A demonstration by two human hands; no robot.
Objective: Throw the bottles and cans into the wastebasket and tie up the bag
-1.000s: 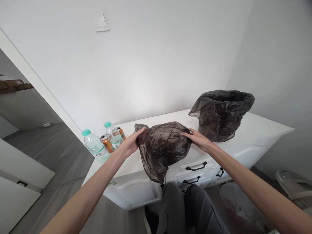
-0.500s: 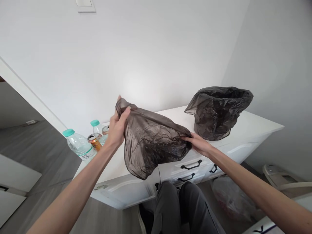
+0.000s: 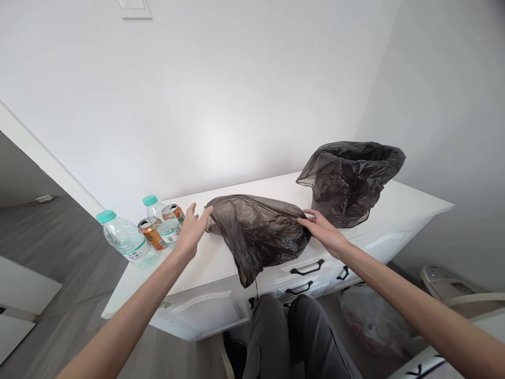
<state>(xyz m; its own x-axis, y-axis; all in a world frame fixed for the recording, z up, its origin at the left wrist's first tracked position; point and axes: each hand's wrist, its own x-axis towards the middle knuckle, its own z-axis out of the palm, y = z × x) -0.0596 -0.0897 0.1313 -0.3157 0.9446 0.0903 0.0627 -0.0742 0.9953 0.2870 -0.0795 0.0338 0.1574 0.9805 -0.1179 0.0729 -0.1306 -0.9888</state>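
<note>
A thin, dark, see-through plastic bag (image 3: 268,226) lies crumpled across the front of the white cabinet top, with one corner hanging over the edge. My left hand (image 3: 193,226) is beside its left end, fingers spread and thumb tip close to the plastic. At the opposite end, my right hand (image 3: 319,229) has its thumb and fingers around the bag's edge. Behind and to the right, a second dark bag (image 3: 343,189) stands upright with its mouth open. Left of my left hand are two clear bottles with teal caps, a larger bottle (image 3: 126,239) and a smaller bottle (image 3: 168,226).
Two orange drink cans, a front can (image 3: 152,234) and a rear can (image 3: 173,211), stand among the bottles. The cabinet (image 3: 209,310) has black-handled drawers and backs onto a white wall. Below right, a clear bag (image 3: 371,316) sits on the floor.
The left end of the bag has dropped from my left hand onto the cabinet top, and that hand has lowered and opened. My right hand stays at the bag's right edge.
</note>
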